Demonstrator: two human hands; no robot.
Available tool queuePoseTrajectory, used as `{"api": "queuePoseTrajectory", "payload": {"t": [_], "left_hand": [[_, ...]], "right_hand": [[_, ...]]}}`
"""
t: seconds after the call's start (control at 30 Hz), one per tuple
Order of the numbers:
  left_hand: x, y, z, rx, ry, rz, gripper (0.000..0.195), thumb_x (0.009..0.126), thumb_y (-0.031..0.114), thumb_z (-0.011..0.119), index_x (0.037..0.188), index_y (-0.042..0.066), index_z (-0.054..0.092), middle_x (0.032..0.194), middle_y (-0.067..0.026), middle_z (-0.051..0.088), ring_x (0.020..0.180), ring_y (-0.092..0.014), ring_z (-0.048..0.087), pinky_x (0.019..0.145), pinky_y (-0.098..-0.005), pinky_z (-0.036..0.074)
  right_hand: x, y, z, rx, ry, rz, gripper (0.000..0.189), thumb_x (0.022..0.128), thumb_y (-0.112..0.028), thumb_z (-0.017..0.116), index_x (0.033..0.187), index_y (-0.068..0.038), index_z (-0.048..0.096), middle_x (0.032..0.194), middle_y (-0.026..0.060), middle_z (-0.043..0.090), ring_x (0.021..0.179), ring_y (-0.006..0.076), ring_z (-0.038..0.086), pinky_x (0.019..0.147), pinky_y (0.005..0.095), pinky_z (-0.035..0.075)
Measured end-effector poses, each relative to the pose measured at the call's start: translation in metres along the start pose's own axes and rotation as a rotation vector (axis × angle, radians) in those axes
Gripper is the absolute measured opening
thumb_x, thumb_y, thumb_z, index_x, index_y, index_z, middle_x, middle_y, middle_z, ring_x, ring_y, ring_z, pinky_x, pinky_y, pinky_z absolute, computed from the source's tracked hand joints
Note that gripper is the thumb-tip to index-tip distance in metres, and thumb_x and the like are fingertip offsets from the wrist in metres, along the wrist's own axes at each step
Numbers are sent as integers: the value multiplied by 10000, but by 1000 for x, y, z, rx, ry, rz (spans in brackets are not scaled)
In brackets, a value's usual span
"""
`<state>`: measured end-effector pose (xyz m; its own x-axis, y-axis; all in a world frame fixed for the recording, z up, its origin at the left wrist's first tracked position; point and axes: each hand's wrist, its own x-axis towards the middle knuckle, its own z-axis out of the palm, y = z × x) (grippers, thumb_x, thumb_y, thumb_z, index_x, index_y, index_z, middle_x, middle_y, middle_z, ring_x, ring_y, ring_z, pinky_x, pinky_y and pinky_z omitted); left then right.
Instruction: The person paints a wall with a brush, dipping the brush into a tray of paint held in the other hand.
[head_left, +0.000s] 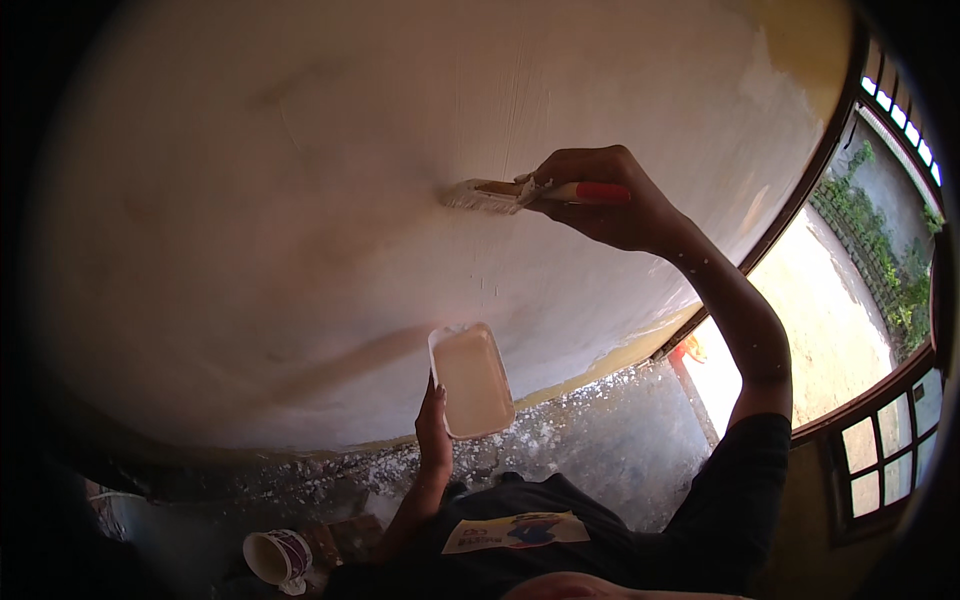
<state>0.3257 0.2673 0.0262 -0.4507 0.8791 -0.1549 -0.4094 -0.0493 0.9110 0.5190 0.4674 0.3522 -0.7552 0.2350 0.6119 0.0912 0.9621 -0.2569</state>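
A flat paintbrush (491, 196) with a red-ended handle is gripped in my right hand (615, 199). Its bristles, coated in whitish paint, meet the wall (360, 247) or lie very close to it. Fresh vertical brush streaks and a few drips mark the wall above and below the bristles. Lower down, my left hand (433, 424) holds a shallow rectangular tub (474, 386) of pale paint by its left side, thumb over the rim. Paint specks dot my right hand and forearm.
Paint spatter covers the concrete floor (600, 435) along the wall's base. At lower left stands a paint bucket (277, 556), beside a brown box-like object (349, 536). To the right, a dark-framed doorway (787, 202) opens onto bright ground; a paned window (892, 450) is below it.
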Motion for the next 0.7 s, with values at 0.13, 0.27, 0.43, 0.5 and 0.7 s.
{"api": "queuePoseTrajectory", "payload": {"t": [0.13, 0.27, 0.43, 0.5, 0.7], "left_hand": [[-1, 5, 3, 33, -5, 45, 575, 1064, 306, 527, 1528, -22, 437, 1532, -115, 504, 1395, -196, 463, 1168, -350, 337], [1, 6, 7, 16, -21, 42, 575, 1066, 309, 524, 1530, -19, 436, 1533, -113, 503, 1399, -196, 460, 1169, -349, 335], [5, 9, 11, 1, 1, -1, 576, 1067, 309, 521, 1534, -16, 431, 1543, -106, 493, 1407, -196, 453, 1172, -350, 333], [2, 16, 16, 8, 9, -13, 579, 1068, 308, 520, 1537, -19, 422, 1549, -106, 485, 1407, -196, 454, 1173, -350, 334], [4, 14, 17, -2, 11, -12, 586, 1071, 304, 517, 1540, -29, 408, 1548, -109, 483, 1403, -191, 460, 1171, -347, 340]], "right_hand": [[19, -26, -48, -112, 94, -32, 168, 886, -39, 790, 1041, -7, 734, 962, 79, 746, 898, 156, 730, 760, 282, 597], [31, -41, -82, -349, 207, -122, 176, 904, -50, 780, 1069, -12, 735, 1012, 53, 741, 927, 135, 720, 790, 262, 596], [53, -73, -94, -540, 239, -262, 146, 852, -1, 772, 990, -27, 734, 974, 81, 753, 774, 193, 725, 661, 303, 584], [52, -68, -90, -611, 290, -315, 175, 866, -4, 775, 1035, -26, 735, 1001, 83, 745, 862, 183, 730, 760, 287, 602], [12, -40, -35, -843, 332, -378, 306, 757, -57, 776, 1038, -148, 697, 1061, -7, 713, 1041, 215, 736, 682, 314, 652]]}}
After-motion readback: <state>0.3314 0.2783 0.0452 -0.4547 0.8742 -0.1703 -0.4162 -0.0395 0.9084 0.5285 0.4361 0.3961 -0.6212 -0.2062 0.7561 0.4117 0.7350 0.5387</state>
